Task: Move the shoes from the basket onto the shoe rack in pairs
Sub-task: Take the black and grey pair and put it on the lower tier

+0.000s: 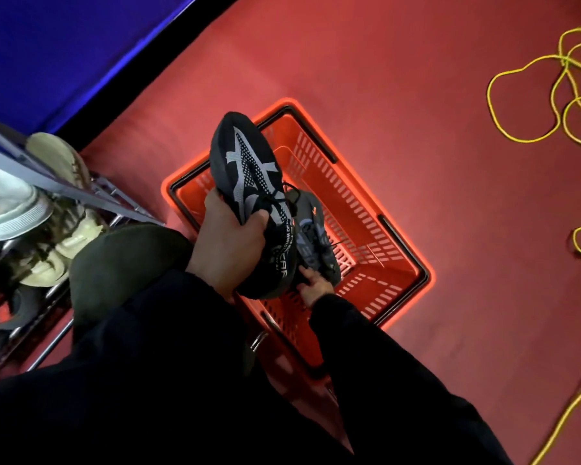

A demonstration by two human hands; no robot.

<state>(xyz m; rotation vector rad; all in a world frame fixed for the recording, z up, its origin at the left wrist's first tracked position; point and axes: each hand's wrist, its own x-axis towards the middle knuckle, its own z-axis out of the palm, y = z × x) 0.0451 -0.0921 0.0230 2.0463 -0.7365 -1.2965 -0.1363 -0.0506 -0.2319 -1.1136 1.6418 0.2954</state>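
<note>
At nine o'clock the shoe rack point(81, 193) already holds several pale shoes point(57, 159), so much of the job looks done. At the centre, the left hand point(230, 243) grips a black shoe point(249, 182) lifted above the basket point(399, 229). Just toward four o'clock, the right hand point(312, 283) clasps its grey partner point(316, 236) down inside the basket, which otherwise looks empty. This seems the last pair left. A yellow cable point(530, 82) lies at two o'clock.
</note>
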